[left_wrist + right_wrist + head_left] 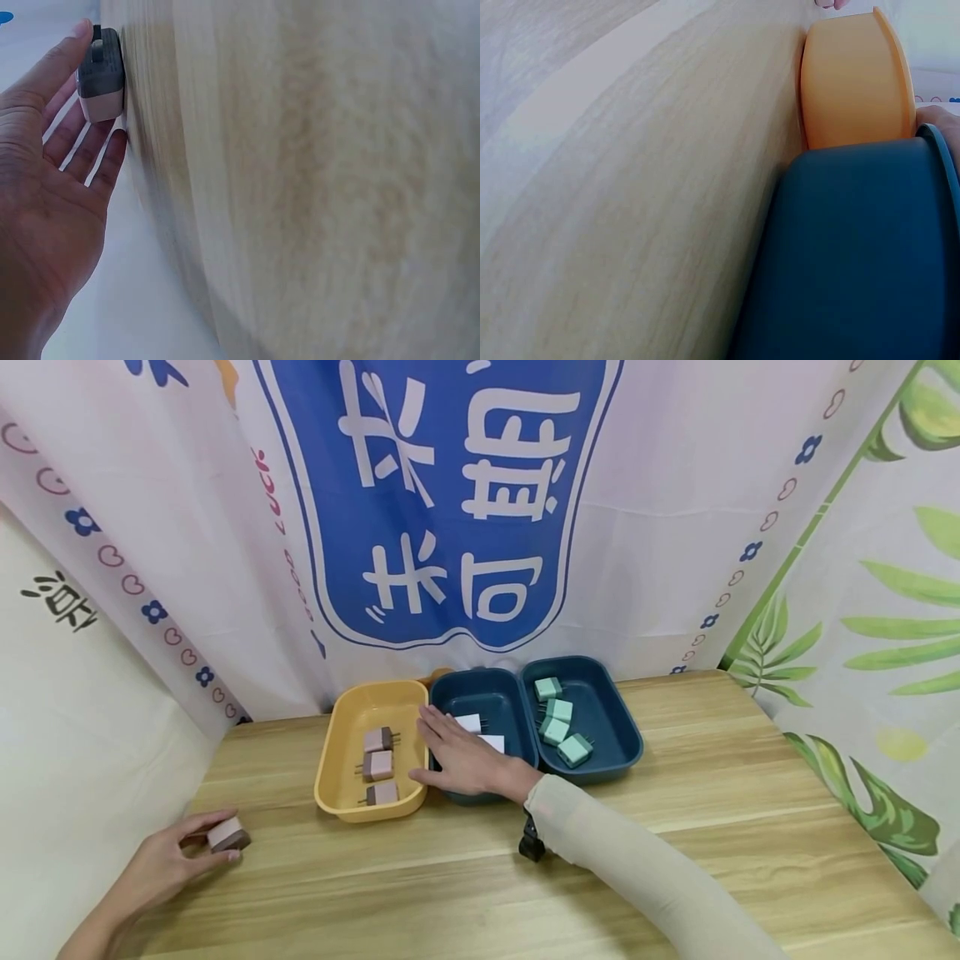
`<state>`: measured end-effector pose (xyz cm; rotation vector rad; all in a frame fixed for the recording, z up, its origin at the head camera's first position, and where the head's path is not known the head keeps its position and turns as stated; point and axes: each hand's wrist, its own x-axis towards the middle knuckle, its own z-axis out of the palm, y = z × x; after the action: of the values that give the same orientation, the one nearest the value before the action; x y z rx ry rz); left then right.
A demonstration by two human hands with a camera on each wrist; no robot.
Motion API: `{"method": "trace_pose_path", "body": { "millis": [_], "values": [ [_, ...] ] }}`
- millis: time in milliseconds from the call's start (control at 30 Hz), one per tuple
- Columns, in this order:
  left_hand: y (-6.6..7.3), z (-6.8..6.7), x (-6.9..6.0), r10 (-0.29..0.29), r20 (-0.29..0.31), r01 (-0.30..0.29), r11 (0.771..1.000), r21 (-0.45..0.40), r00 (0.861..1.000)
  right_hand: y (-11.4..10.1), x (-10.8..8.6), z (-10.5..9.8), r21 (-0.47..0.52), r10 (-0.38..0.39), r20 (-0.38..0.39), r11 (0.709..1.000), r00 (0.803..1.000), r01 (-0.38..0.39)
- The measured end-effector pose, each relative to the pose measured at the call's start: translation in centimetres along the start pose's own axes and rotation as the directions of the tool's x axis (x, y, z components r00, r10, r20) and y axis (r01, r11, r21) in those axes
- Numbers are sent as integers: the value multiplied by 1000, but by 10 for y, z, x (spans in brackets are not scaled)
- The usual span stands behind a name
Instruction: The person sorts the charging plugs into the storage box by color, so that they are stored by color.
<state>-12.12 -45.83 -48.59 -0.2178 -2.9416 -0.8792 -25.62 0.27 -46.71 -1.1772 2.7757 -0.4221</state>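
Observation:
In the head view, my left hand (168, 860) is low at the left of the table, with a pink-and-brown charger plug (227, 835) between thumb and fingers. The left wrist view shows this plug (101, 75) close to the tabletop, my thumb by its prongs and the other fingers behind it. My right hand (468, 756) lies with straight fingers over the middle blue tray (480, 681), its fingertips reaching the rim of the yellow tray (326, 777). Beneath it, white charger plugs (468, 723) are partly hidden. Three pink-and-brown plugs (378, 766) lie in the yellow tray.
At the right of the row, another blue tray (611, 727) holds several mint-green plugs (575, 749). All three trays stand side by side at the back of the wooden table (360, 893), against a printed curtain (660, 527).

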Motion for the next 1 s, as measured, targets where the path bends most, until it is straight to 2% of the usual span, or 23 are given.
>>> {"method": "trace_pose_path", "body": {
  "millis": [333,667,1000],
  "values": [
    [3,-2,1,-7,10,7,1000,-30,1000,-1,0,-1,5,4,4,1000,1000,-4],
    [1,-1,6,33,36,-32,999,-31,999,2,1,1,3,-6,-7,1000,1000,6],
    [5,-1,7,13,54,-10,998,-63,998,3,1,2,4,-8,-6,1000,1000,8]
  ]
}}
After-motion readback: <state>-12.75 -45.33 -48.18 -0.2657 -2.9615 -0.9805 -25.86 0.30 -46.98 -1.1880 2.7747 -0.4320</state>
